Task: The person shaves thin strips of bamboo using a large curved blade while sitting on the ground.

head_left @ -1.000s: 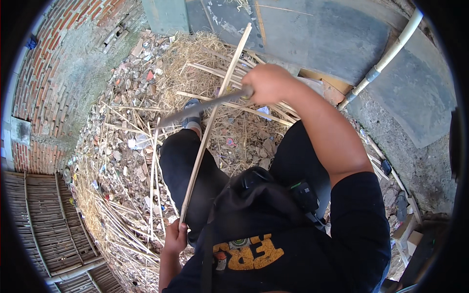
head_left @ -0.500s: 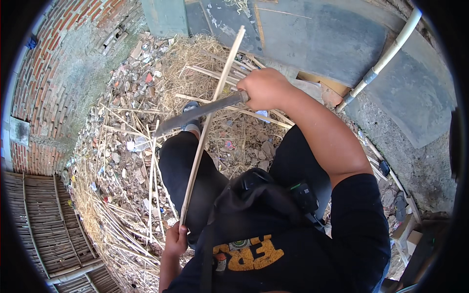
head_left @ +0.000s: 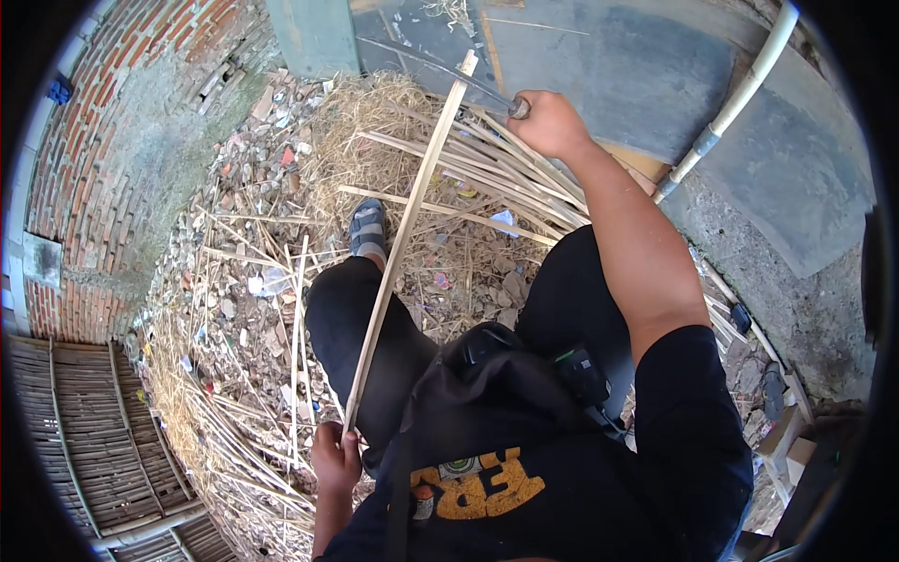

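A long pale bamboo strip (head_left: pixel 409 220) slants up across my left thigh, its lower end gripped in my left hand (head_left: pixel 335 457) with the thumb along it. My right hand (head_left: pixel 552 125), arm stretched forward, is closed round the short handle of a machete (head_left: pixel 489 92). The long thin blade points to the far left and crosses the strip close to its upper end; I cannot tell whether it touches or cuts in. Several more cut strips (head_left: pixel 506 169) lie in a bundle on the ground beyond, below my right hand.
Rubble, straw (head_left: pixel 361 122) and loose bamboo strips cover the ground. A brick wall (head_left: pixel 94 169) rises on the left, with a slatted bamboo panel (head_left: pixel 89 412) nearer. Dark boards (head_left: pixel 618 75) lean at the back beside a white pipe (head_left: pixel 740 103). My sandalled foot (head_left: pixel 367 227) stands ahead.
My right hand has moved farther away and slightly right, taking the machete from the middle of the strip to near its upper end. My left hand keeps its hold.
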`<state>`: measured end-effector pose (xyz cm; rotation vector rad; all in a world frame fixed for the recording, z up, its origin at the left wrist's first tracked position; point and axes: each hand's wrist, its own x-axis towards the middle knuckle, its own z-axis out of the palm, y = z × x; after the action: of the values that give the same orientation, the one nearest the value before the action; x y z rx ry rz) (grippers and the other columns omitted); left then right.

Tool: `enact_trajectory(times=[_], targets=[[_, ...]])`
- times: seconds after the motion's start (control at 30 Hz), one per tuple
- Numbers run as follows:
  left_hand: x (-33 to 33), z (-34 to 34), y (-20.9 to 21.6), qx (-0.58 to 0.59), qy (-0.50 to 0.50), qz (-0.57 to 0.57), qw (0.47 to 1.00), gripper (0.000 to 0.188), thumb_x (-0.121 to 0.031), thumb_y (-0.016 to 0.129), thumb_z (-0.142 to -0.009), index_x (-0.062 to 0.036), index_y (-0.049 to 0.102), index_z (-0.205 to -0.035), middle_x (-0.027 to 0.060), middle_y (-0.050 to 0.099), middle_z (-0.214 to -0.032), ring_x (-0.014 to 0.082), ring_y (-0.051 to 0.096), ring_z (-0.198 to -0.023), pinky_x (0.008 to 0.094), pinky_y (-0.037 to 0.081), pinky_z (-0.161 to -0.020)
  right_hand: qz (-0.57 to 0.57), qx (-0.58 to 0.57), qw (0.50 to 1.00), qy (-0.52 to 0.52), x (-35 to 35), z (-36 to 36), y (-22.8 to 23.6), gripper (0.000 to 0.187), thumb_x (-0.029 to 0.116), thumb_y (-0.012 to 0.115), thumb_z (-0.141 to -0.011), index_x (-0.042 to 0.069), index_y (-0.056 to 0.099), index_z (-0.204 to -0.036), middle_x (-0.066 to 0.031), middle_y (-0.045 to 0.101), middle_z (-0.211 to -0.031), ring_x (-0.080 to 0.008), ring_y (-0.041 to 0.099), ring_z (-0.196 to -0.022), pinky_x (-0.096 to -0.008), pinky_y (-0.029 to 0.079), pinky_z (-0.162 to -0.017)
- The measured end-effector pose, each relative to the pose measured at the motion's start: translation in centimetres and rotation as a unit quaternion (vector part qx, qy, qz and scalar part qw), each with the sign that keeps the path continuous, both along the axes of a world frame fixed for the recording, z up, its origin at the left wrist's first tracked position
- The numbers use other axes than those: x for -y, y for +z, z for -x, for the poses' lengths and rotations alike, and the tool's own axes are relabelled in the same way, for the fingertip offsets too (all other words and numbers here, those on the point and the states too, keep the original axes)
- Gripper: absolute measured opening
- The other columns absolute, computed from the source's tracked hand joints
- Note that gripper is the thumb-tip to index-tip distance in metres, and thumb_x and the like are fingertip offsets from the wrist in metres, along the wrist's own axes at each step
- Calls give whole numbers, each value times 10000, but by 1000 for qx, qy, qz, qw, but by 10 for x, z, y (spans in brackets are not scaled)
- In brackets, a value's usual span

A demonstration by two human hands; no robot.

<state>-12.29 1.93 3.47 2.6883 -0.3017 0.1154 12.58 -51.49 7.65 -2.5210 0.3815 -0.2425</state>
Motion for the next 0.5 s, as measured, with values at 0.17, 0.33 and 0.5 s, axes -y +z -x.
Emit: enact_trajectory(times=[0.17,0.33,0.5], targets=[[-2,-2,-3,2,71,-61,996,396,-368,540,-1012,-27,558,-810,196,558,-669,430,570,-615,513,411,-561,-9,-3,1000,-8,5,4,0,390,332,668,-801,141,723,-1137,-156,732,-1020,-347,682,-979,-434,540,-882],[-3,0,-11,-71,76,52,993,473,-376,478,-1044,-13,520,-745,157,534,-587,340,537,-515,449,396,-515,15,27,1000,1,2,1,-4,367,325,669,-808,163,723,-1133,-157,731,-1019,-340,684,-979,-433,542,-886],[17,-7,5,-120,38,173,977,494,-418,474,-1046,-24,493,-749,64,505,-577,150,488,-539,348,368,-498,54,17,996,70,-12,11,13,326,266,684,-788,174,726,-1098,-129,733,-958,-325,691,-931,-444,556,-843]])
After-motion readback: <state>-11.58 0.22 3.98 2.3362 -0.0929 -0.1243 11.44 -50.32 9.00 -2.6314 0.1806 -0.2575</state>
